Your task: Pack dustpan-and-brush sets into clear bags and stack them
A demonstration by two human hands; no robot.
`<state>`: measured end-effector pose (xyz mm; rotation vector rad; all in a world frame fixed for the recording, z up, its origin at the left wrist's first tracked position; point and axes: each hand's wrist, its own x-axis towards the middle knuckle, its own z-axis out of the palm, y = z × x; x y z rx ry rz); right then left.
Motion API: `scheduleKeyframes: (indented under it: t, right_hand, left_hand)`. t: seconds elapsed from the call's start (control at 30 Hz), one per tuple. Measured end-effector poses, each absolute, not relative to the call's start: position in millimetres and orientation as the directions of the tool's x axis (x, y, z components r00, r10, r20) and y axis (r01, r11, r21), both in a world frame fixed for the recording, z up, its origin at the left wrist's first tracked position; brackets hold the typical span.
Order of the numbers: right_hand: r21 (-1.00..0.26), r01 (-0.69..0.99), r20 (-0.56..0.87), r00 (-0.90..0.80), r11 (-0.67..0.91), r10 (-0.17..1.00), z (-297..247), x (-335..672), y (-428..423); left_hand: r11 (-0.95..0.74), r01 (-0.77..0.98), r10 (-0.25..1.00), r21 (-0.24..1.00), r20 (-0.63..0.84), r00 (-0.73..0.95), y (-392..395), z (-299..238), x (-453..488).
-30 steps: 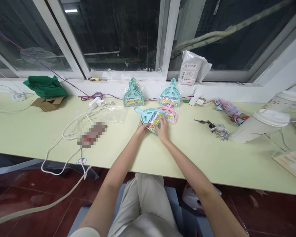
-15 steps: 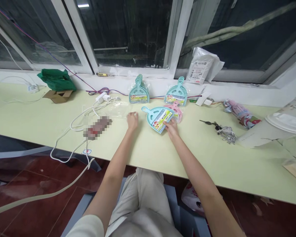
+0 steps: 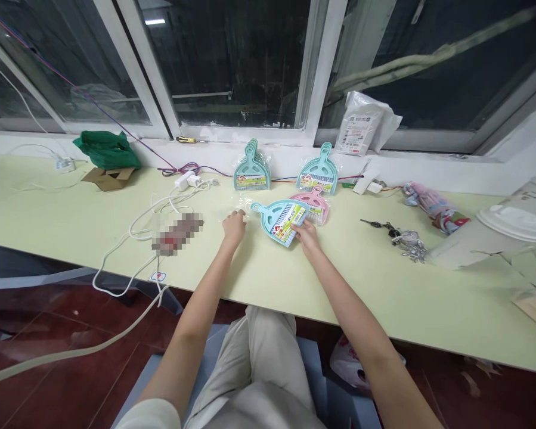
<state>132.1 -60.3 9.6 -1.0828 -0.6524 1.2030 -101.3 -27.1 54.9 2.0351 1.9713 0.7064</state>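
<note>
My right hand [image 3: 306, 235] had its fingers clamped on the near edge of one blue dustpan [image 3: 271, 215], tilted between my two hands, its handle just right of my left fingertips. My left hand [image 3: 234, 227] was curled; whether on anything, I could not tell. Beyond my right fingers lay one pink dustpan [image 3: 318, 196], partly covered. Farther beyond both hands stood two upright bundles [image 3: 251, 170] of dustpans, too tightly nested to count. Right of my right fingers were one key bunch [image 3: 408, 243] and two lidded cups [image 3: 486, 243].
</note>
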Motion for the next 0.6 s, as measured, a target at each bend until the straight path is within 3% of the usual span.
scheduleKeyframes:
  t: [0.27, 0.4, 0.6]
  right_hand:
    - [-0.911, -0.406, -0.188, 0.237, -0.078, 0.953, 15, 136, -63]
    - [-0.907, -0.414, -0.188, 0.225, -0.081, 0.956, 15, 134, -62]
    - [-0.908, -0.419, -0.146, 0.291, -0.012, 0.946, 19, 133, -64]
  left_hand:
    - [0.039, 0.983, 0.994, 0.177, 0.096, -0.057, 1, 54, -100]
    - [0.015, 0.987, 0.979, 0.163, 0.196, -0.047, 1, 50, -98]
    - [0.024, 0.969, 0.941, 0.245, 0.322, -0.105, -1, 48, -94]
